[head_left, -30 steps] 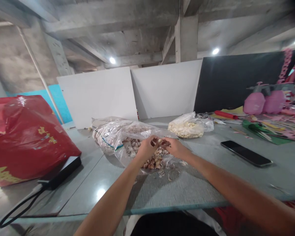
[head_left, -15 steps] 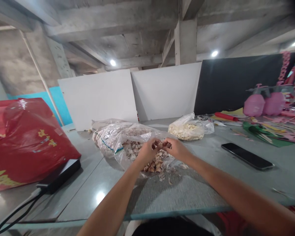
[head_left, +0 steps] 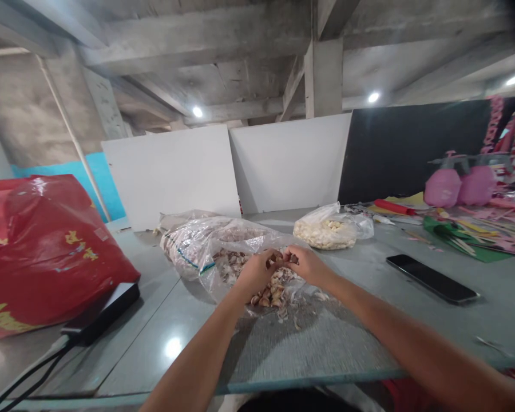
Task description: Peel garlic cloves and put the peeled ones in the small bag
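Above a pile of unpeeled garlic cloves [head_left: 266, 296], my left hand [head_left: 256, 270] and my right hand [head_left: 308, 266] meet at the fingertips. Both are closed in a pinch on a small garlic clove [head_left: 278, 259], mostly covered by the fingers. The pile and loose papery skins [head_left: 289, 306] spill from the mouth of a large clear plastic bag [head_left: 240, 232], which lies on its side with more garlic in it. Behind my right hand sits a smaller clear bag [head_left: 326, 232] of pale peeled cloves.
A black phone [head_left: 431, 278] lies on the grey table [head_left: 347, 337] to the right. On the left stand a big red bag [head_left: 51, 252] and a black power bank [head_left: 105, 312] with a cable. Pink spray bottles [head_left: 443, 187] and craft scraps [head_left: 476, 232] occupy the far right.
The view has tilted up slightly, so everything sits a little lower. My hands stay together over the pile, with the fingers shifted slightly around the clove.
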Demonstrator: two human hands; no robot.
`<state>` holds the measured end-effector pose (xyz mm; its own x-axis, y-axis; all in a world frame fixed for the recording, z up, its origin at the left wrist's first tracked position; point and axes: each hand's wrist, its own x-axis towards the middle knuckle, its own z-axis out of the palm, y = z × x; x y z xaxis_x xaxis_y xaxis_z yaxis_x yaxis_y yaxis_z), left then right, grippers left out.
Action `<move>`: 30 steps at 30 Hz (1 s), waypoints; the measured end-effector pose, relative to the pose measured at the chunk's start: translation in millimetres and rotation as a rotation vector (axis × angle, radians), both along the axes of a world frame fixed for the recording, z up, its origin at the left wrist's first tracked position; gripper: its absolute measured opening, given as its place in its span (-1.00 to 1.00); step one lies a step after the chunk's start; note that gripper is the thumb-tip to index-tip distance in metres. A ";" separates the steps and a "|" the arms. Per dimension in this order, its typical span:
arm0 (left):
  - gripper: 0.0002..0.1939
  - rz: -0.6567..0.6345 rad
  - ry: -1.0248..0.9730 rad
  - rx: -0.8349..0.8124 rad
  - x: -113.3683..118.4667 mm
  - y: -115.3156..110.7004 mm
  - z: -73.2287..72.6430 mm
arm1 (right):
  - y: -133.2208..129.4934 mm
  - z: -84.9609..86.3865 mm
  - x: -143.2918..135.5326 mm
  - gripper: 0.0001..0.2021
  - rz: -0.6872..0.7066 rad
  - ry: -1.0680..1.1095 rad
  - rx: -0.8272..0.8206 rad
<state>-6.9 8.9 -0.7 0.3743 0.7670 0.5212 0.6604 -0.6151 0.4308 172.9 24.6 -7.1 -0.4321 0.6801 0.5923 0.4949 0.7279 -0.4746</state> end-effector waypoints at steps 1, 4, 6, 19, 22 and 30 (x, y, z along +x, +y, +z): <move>-0.80 0.001 0.007 -0.001 -0.2 -0.6 0.2 | -0.5 0.7 0.0 -0.95 -0.001 -0.004 -0.003; -0.78 -0.007 0.004 0.005 -0.2 -1.1 -0.3 | -1.5 2.0 0.3 -0.95 0.000 -0.007 0.008; -0.77 -0.009 -0.016 0.004 0.0 -0.3 -1.1 | -1.5 2.2 0.7 -0.95 0.005 -0.006 0.013; -0.80 -0.047 -0.082 0.031 1.7 1.5 1.4 | 7.3 -3.8 1.2 -0.95 -0.025 0.079 0.050; -0.78 -0.037 -0.078 0.034 0.9 4.3 -0.2 | 4.3 -0.7 1.3 -0.94 -0.020 0.106 0.032; -0.78 -0.052 -0.098 0.005 -0.4 9.0 -3.3 | -0.3 0.7 0.7 -0.96 0.005 0.096 0.003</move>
